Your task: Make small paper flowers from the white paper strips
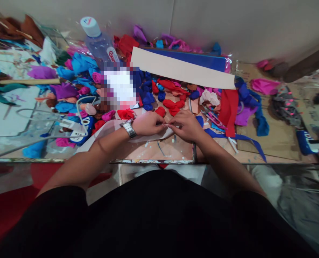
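The left hand [148,123] and right hand [185,125] meet over the front of the bench [148,154], each with thumb and fingertips pinched together on a thin, pale sliver [167,124] stretched in the narrow gap between them. Just below, a long, soft-looking pale strip [105,133] passes beneath the left wrist, which wears a metal-link watch [129,129]; whether the sliver is part of that strip, I cannot tell. Crumpled, petal-like red scraps [173,106] lie just beyond the fingers, among puckered tufts in blue, purple and pink. Farther back, a flat, smooth-faced beige band [181,68] with straight edges overlaps a glossy blue panel [191,59]. On the right, a broad red strip [228,111] hangs in limp folds near a curling blue ribbon [248,138] and flat brown cardboard [267,143]. A clear plastic bottle [98,46] with a ridged white cap stands at the back left.
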### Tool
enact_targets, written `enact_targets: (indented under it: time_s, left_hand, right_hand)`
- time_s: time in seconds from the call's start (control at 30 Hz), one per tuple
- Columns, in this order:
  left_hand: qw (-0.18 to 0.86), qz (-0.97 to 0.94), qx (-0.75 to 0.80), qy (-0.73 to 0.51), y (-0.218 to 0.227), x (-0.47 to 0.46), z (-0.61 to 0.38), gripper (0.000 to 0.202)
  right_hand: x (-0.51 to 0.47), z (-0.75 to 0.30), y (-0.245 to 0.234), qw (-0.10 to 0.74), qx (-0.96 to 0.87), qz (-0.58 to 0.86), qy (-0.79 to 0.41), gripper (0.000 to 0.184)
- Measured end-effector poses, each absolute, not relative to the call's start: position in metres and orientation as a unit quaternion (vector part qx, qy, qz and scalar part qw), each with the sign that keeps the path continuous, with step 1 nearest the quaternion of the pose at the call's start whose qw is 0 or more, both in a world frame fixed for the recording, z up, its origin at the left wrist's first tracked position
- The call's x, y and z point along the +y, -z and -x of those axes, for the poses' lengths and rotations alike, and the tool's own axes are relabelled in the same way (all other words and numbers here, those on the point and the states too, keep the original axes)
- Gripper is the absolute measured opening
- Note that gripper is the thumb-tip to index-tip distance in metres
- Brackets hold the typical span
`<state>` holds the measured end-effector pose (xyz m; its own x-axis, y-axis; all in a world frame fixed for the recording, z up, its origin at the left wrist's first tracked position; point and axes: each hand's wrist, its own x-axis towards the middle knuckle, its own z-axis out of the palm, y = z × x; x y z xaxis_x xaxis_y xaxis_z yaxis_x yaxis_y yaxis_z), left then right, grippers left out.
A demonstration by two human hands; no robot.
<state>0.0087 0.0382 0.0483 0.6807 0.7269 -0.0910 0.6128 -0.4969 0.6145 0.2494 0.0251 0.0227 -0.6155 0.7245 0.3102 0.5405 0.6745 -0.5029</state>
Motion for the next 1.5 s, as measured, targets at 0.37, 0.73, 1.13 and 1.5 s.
enact_targets:
  time_s: [0.37,0.73,1.13,1.5]
  left_hand:
    - [0.273,-0.876,0.387,-0.096,-0.0496,0.0348,-0.0109,0.039]
    - [0.214,-0.877,0.413,-0.122,-0.0468,0.0305,-0.0121,0.038]
    - [0.259,-0.862,0.414,-0.136,-0.0454,0.0305,-0.0137,0.036]
    - [0.334,-0.827,0.431,-0.135,-0.0464,0.0340,-0.0142,0.030]
  right_hand:
    - [0.0258,-0.2514,-0.0228,0.273,-0.880,0.359,-0.147,0.020]
    - [0.0220,-0.2495,-0.0256,0.275,-0.880,0.374,-0.103,0.016]
    - [0.0215,-0.2459,-0.0240,0.287,-0.864,0.388,-0.144,0.017]
    - [0.0196,-0.2466,-0.0252,0.290,-0.876,0.369,-0.111,0.015]
